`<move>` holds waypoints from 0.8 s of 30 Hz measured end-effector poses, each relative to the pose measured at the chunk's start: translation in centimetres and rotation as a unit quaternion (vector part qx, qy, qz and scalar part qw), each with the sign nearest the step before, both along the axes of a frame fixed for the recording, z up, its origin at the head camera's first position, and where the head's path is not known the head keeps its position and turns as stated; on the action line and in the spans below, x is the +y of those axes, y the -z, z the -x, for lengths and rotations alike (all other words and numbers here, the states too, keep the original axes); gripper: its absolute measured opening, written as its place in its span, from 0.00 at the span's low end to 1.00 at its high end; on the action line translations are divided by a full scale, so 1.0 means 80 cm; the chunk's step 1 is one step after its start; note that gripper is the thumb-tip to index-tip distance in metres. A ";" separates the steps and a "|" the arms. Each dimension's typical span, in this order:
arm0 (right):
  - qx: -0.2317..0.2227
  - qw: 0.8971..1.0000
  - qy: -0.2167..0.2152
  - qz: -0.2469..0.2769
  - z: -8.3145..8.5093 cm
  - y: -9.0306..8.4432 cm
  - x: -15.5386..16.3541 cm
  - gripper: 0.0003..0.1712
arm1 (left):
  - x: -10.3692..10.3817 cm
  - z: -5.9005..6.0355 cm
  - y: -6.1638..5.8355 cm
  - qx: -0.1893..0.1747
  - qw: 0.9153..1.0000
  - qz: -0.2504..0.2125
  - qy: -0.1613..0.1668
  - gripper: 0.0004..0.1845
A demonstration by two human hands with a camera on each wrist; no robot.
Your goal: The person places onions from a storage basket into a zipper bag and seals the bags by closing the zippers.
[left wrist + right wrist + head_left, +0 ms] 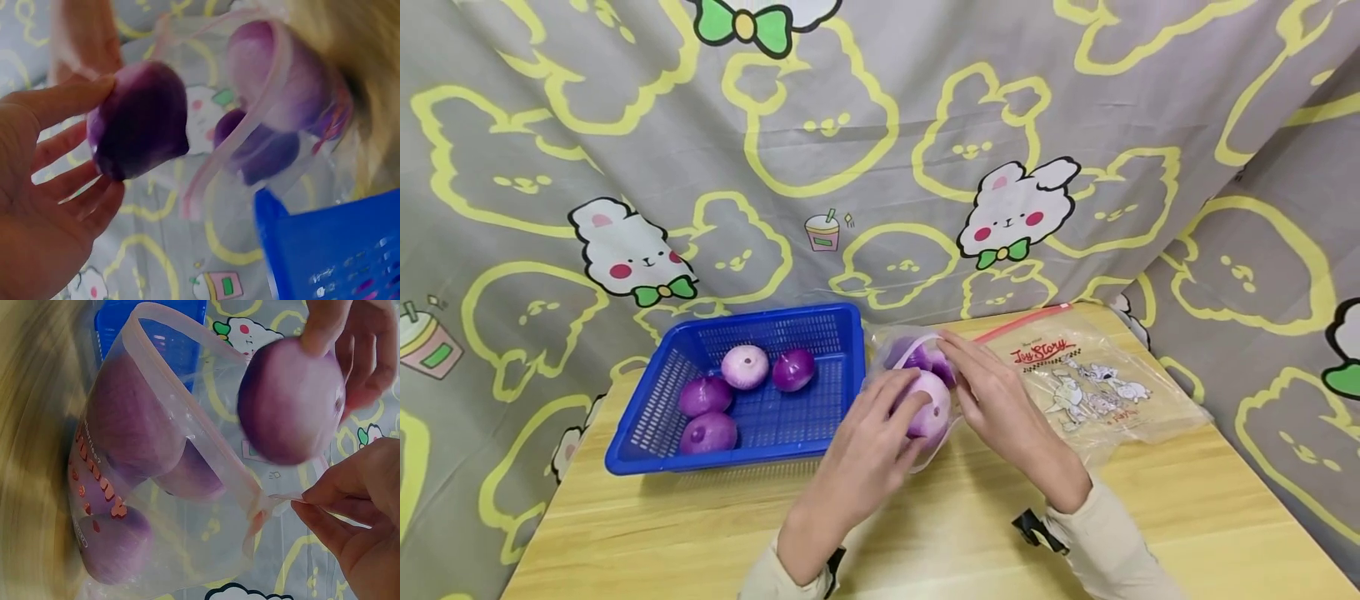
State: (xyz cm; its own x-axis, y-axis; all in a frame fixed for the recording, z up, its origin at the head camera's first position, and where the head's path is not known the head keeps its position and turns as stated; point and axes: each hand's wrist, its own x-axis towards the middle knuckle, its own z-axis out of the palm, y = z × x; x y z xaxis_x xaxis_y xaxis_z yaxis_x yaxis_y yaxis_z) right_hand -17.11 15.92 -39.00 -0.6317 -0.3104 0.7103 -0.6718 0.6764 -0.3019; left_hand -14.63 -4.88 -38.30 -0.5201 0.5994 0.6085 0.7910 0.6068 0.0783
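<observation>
The left hand (865, 442) grasps a purple onion (931, 408), its thumb on one side and its fingers curled along the other, and the pale end of the onion faces up in the head view. That onion hangs right by the open mouth of a clear zip bag (194, 537) — whether it touches the rim I cannot tell. The right hand (1003, 396) pinches the bag's edge between thumb and forefinger, and the right wrist view shows this pinch plainly, with the grasped onion at about twelve o'clock from the fingertips. At least three more onions (131, 419) lie inside the bag, seen through its film, and some red print marks the bag's side.

In the head view, a blue basket (767, 454) stands at nine o'clock from the bag, close beside it. Four onions sit in the basket: a pale onion (745, 367) near twelve o'clock, a darker onion (793, 369) near two, and two purple onions (706, 397) between seven and nine, close together.

At three o'clock from the hands, a second clear bag (1097, 375) lies flat, with red lettering, printed cartoon figures and a red zip strip along its upper edge. Everything rests on a wood-grain table (662, 517); at twelve o'clock hangs a grey curtain (865, 200) with yellow animal outlines.
</observation>
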 end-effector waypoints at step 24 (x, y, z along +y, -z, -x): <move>0.002 1.000 -0.003 0.008 -0.001 0.001 -0.001 0.29 | 0.041 -0.016 0.035 0.093 0.989 0.044 -0.111 0.13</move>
State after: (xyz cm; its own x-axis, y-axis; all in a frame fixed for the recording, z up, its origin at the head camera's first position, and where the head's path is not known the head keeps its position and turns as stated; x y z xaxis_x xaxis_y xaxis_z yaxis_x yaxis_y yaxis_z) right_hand -17.04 15.84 -39.10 -0.6263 -0.3029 0.7183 -0.6776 0.6671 -0.3095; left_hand -13.34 -1.61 -41.07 -0.5286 0.5377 0.6568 0.6340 0.7646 -0.1157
